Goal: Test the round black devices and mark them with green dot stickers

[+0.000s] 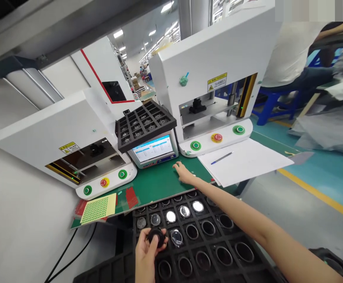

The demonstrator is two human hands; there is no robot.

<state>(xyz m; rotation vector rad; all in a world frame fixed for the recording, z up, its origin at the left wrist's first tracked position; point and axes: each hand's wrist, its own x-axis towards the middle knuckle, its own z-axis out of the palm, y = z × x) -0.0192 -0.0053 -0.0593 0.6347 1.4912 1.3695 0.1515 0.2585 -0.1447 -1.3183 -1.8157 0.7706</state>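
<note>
A round black part (156,236) is gripped by the curled fingers of the left hand (146,251), above the black tray (236,267). The right hand (184,173), fingers loosely spread and holding nothing, is laid on the green counter (156,182) beyond that tray.

Blue pen (222,158) on white paper (248,161); touchscreen (153,150) lit.

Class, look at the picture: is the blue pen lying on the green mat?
No, the blue pen lies on the white sheet of paper in front of the right-hand press machine, not on the green mat.
</note>
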